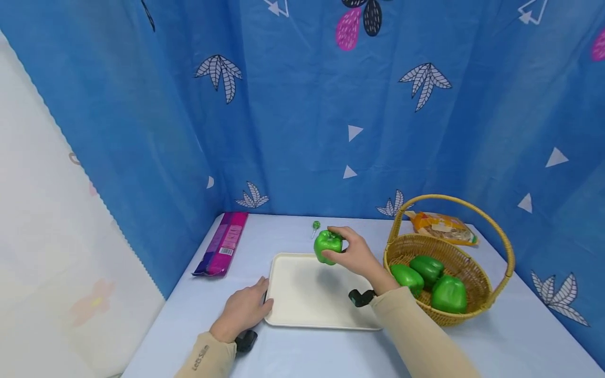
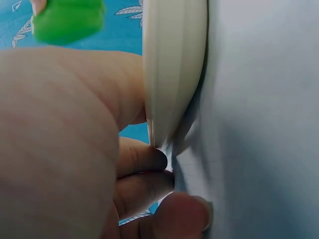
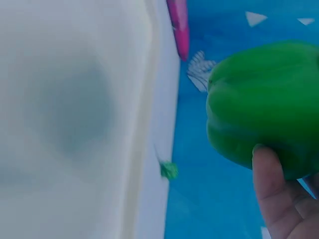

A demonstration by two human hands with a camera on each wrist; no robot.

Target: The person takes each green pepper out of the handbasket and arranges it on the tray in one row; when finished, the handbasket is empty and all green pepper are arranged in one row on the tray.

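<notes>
My right hand [image 1: 351, 253] grips a green bell pepper [image 1: 327, 247] and holds it above the far part of a cream tray [image 1: 321, 294]. In the right wrist view the pepper [image 3: 269, 104] is large, with a fingertip pressed on its side. My left hand [image 1: 243, 310] is at the tray's left edge, its thumb over the rim. The left wrist view shows the thumb against the tray wall [image 2: 174, 64] and the other fingers [image 2: 142, 159] bent near its edge, close to the tabletop.
Right of the tray stands a wicker basket [image 1: 477, 268] with a tall handle and several green peppers [image 1: 449, 294] inside. An orange food bag [image 1: 444, 228] lies behind it. At the back is a green lollipop [image 1: 316, 225]; a purple-pink packet [image 1: 224, 244] lies on the left. Blue curtains [image 1: 302, 131] hang behind.
</notes>
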